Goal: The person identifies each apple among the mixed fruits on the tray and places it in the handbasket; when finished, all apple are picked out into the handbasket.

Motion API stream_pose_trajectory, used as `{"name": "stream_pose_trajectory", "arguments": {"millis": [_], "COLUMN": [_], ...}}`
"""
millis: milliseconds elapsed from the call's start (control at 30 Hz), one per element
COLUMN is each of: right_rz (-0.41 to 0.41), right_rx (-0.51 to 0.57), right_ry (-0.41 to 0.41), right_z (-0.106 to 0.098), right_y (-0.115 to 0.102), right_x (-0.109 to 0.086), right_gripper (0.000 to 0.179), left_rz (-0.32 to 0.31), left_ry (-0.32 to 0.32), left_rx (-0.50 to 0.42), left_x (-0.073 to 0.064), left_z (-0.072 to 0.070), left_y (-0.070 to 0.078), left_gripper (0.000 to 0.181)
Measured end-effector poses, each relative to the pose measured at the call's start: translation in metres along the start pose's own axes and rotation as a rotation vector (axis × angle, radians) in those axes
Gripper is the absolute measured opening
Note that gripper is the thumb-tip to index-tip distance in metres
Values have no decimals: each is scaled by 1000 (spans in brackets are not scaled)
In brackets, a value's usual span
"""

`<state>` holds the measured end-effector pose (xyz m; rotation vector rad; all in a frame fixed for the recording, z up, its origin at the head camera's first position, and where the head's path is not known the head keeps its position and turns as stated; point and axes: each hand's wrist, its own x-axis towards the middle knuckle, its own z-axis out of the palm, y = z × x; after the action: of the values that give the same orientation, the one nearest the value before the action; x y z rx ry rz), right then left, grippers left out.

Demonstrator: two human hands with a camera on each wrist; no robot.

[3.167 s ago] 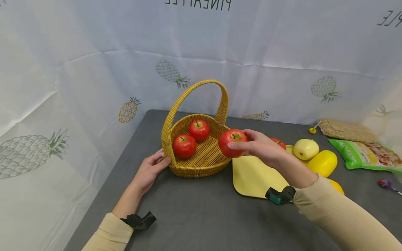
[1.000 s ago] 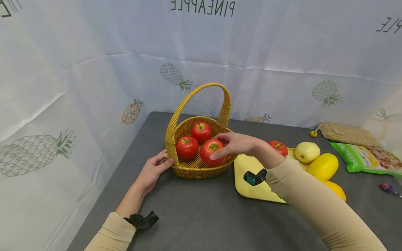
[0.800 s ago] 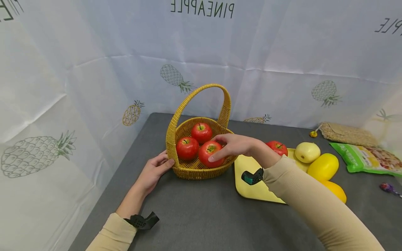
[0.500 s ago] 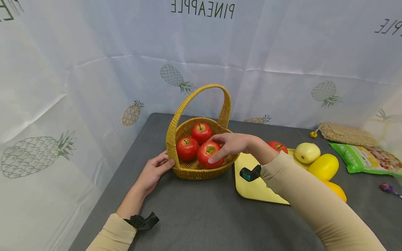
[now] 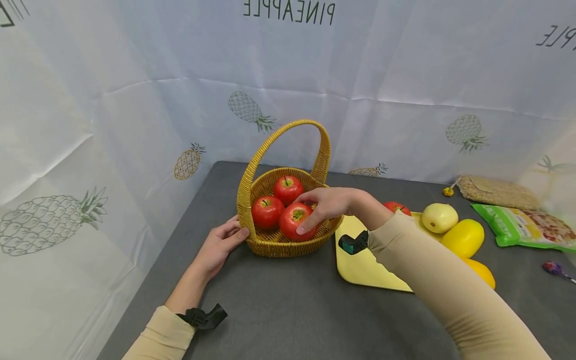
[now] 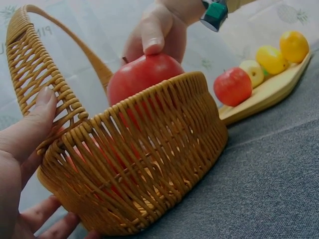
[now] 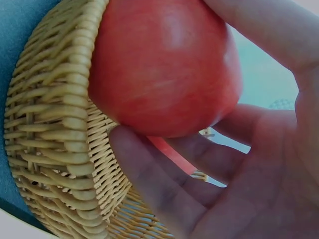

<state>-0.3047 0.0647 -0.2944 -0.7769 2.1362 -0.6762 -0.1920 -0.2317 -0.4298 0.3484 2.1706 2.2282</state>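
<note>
A yellow wicker basket point(image 5: 288, 250) with a tall arched handle stands on the dark cloth. Two red apples, the left apple point(image 5: 267, 212) and the rear apple point(image 5: 288, 189), lie inside it. My right hand point(image 5: 332, 204) reaches over the basket's right side and holds a third apple point(image 5: 292, 221) low inside the front, thumb on its near side. In the right wrist view, the fingers point(image 7: 164, 184) curl below this apple point(image 7: 164, 64). My left hand point(image 5: 219, 247) grips the basket's left side, thumb at the handle's base; the left wrist view shows its fingers point(image 6: 45, 214) along the outer wicker.
Right of the basket lies a yellow tray point(image 5: 360, 265), partly under my right forearm, with another apple point(image 5: 397, 207) and a pale round fruit point(image 5: 440, 218). Yellow fruits point(image 5: 463, 238), a green food packet point(image 5: 526, 225), a woven pouch point(image 5: 497, 191) and a lollipop point(image 5: 555, 268) lie further right.
Since the earliest frame my right hand has carried the apple left and down into the basket. Over the last second it has shifted slightly further left. My left hand has stayed at the basket.
</note>
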Motion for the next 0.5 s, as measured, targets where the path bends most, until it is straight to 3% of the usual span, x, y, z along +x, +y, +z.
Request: {"name": "stream_pose_trajectory", "arguments": {"millis": [500], "right_rz": [29], "right_rx": [-115], "right_ry": [-63], "right_z": [4], "right_y": [-9], "right_x": [20], "right_gripper": [83], "left_rz": [-15], "left_ry": [7], "left_rx": [-6], "left_x": [0], "left_z": [1], "left_y": [1], "left_gripper": [14]}}
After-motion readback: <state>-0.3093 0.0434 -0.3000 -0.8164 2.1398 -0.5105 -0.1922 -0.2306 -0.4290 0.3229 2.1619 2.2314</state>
